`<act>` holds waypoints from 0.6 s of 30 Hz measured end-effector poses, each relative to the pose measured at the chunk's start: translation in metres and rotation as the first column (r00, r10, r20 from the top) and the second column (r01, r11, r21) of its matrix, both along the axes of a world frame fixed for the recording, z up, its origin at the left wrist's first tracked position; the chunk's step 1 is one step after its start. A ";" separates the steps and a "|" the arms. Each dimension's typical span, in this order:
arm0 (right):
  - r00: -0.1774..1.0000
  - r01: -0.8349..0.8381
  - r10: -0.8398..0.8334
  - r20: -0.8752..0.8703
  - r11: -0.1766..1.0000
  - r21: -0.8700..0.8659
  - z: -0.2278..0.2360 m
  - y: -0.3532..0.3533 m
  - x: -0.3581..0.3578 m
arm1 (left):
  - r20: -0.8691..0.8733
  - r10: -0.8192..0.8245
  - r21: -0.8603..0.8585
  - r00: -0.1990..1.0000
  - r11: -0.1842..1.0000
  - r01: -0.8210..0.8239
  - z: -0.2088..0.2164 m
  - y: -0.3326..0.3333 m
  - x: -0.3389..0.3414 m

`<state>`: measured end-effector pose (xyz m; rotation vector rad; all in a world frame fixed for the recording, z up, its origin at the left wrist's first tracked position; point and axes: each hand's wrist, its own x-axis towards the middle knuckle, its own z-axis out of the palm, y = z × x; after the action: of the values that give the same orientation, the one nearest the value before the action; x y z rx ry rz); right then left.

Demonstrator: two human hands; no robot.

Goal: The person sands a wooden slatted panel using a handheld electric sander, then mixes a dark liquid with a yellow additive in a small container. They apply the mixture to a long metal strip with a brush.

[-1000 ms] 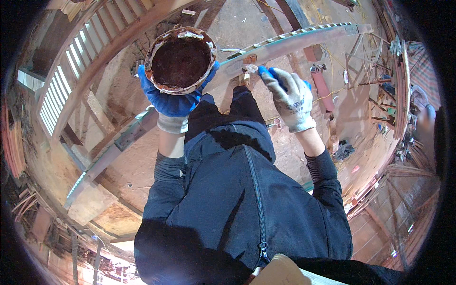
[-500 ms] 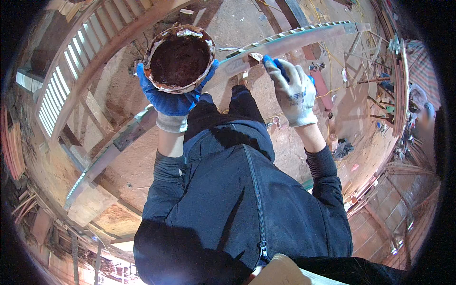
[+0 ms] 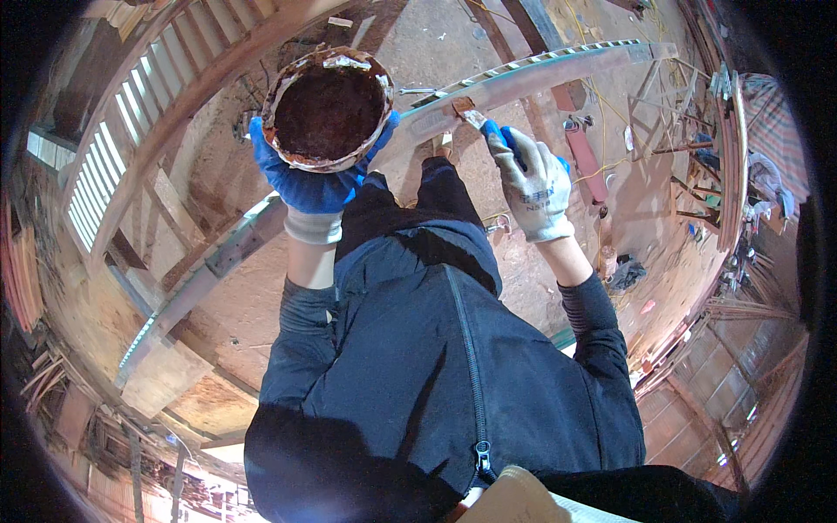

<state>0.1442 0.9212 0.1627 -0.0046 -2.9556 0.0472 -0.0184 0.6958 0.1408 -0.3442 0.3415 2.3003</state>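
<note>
My left hand [image 3: 303, 179], in a blue-and-white work glove, holds a round tub [image 3: 268, 142] from below, its fingers around the sides. Dark reddish-brown paste [image 3: 327, 113] lies inside the tub, and whitish crust coats its rim. A small flat tool [image 3: 473, 118] is gripped in my right hand [image 3: 534, 179], also gloved. The tool's tip is brown, and I cannot tell if it is a brush or a putty knife. It points up and left, over or close to a long, pale curved beam [image 3: 558, 72] with a striped edge. My left hand and the tub hide the beam's middle.
A curved slatted wooden frame [image 3: 166, 113] stands at the left. On the floor are a wrench-like tool [image 3: 417, 91], a reddish board [image 3: 582, 161], yellow cords [image 3: 602, 96] and a dark crumpled bag [image 3: 626, 273]. Curved wooden strips [image 3: 732, 166] stand at the right.
My right hand has shifted slightly left and down and turned the tool, so its brown tip now shows. The left hand and tub have barely moved.
</note>
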 end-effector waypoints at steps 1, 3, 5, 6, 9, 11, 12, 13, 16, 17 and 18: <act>1.000 0.012 -0.012 -0.016 1.000 -0.012 0.002 0.000 0.001 | -0.006 0.005 -0.002 1.000 1.000 -0.005 0.000 -0.001 0.000; 0.998 0.040 -0.041 -0.046 0.999 -0.034 0.011 0.000 -0.001 | -0.017 0.009 -0.002 1.000 1.000 -0.009 -0.002 -0.001 0.000; 0.990 0.078 -0.080 -0.117 0.997 -0.015 0.013 0.002 -0.015 | -0.023 0.011 0.056 1.000 0.998 -0.009 -0.005 -0.001 -0.002; 0.991 0.088 -0.091 -0.103 0.996 -0.025 0.014 0.003 -0.021 | -0.026 0.011 0.059 1.000 0.998 -0.010 -0.005 -0.001 -0.002; 0.996 0.083 -0.084 -0.040 0.996 -0.032 0.012 -0.002 -0.021 | -0.033 0.011 0.024 0.999 1.000 -0.011 -0.002 0.001 -0.001; 0.998 0.048 -0.049 -0.031 0.998 -0.043 0.013 -0.009 -0.016 | -0.036 0.021 0.035 0.999 0.999 -0.020 -0.001 0.002 0.000; 0.999 0.040 -0.041 -0.014 0.999 -0.034 0.017 -0.013 -0.012 | -0.038 0.029 0.039 0.999 0.999 -0.028 -0.001 0.001 0.000; 0.999 0.033 -0.033 0.004 0.999 -0.024 0.021 -0.016 -0.009 | -0.042 0.028 0.044 0.999 0.999 -0.026 -0.002 0.001 0.000; 0.996 0.068 -0.070 -0.048 0.997 -0.045 0.026 -0.013 -0.017 | -0.047 0.033 0.033 0.998 0.999 -0.031 -0.003 0.000 0.000; 0.995 0.086 -0.088 -0.056 0.996 -0.034 0.028 -0.010 -0.021 | -0.042 0.035 0.018 0.998 0.999 -0.035 -0.002 0.002 0.000; 0.993 0.097 -0.098 -0.058 0.995 -0.020 0.029 -0.008 -0.028 | -0.038 0.038 0.004 0.999 0.999 -0.038 -0.001 0.002 0.001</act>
<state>0.1166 0.9131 0.1915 -0.1475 -2.8913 0.0588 -0.0177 0.6983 0.1398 -0.3080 0.3535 2.3468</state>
